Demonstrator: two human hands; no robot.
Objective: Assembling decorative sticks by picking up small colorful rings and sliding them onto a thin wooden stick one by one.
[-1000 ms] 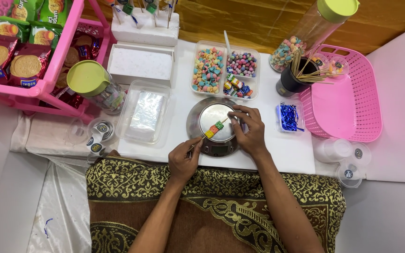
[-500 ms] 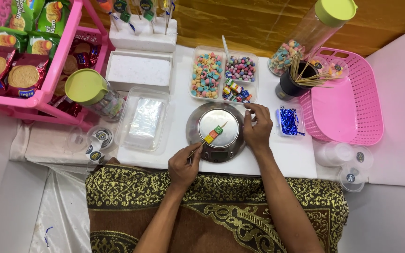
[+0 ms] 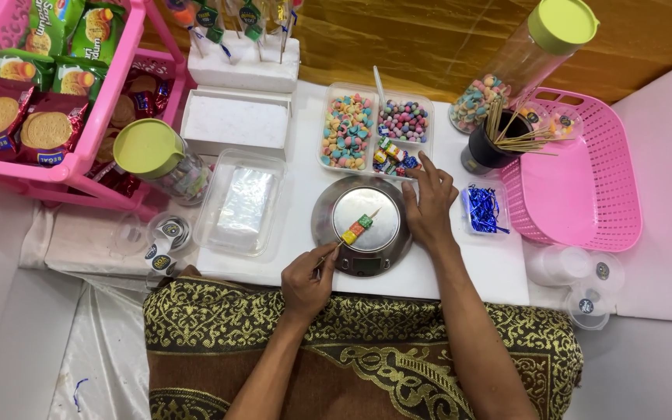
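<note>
My left hand (image 3: 309, 278) pinches the near end of a thin wooden skewer (image 3: 334, 247) that carries three square candies (image 3: 356, 228), yellow, orange and green, held over a round metal scale (image 3: 362, 224). My right hand (image 3: 429, 204) reaches past the scale's right rim, its fingertips at the small wrapped candies (image 3: 395, 154) in the near part of a clear divided tray (image 3: 373, 128). Whether the fingers hold a candy is hidden.
A pink basket (image 3: 585, 171) lies at the right, a black cup of skewers (image 3: 499, 140) and a tall candy jar (image 3: 523, 58) behind. Blue ties (image 3: 482, 210), an empty clear box (image 3: 241, 202), a green-lidded jar (image 3: 157, 159) and a pink snack rack (image 3: 48, 85) surround the scale.
My right hand has left the skewer's tip and moved away to the candy tray. My left hand still holds the skewer over the scale.
</note>
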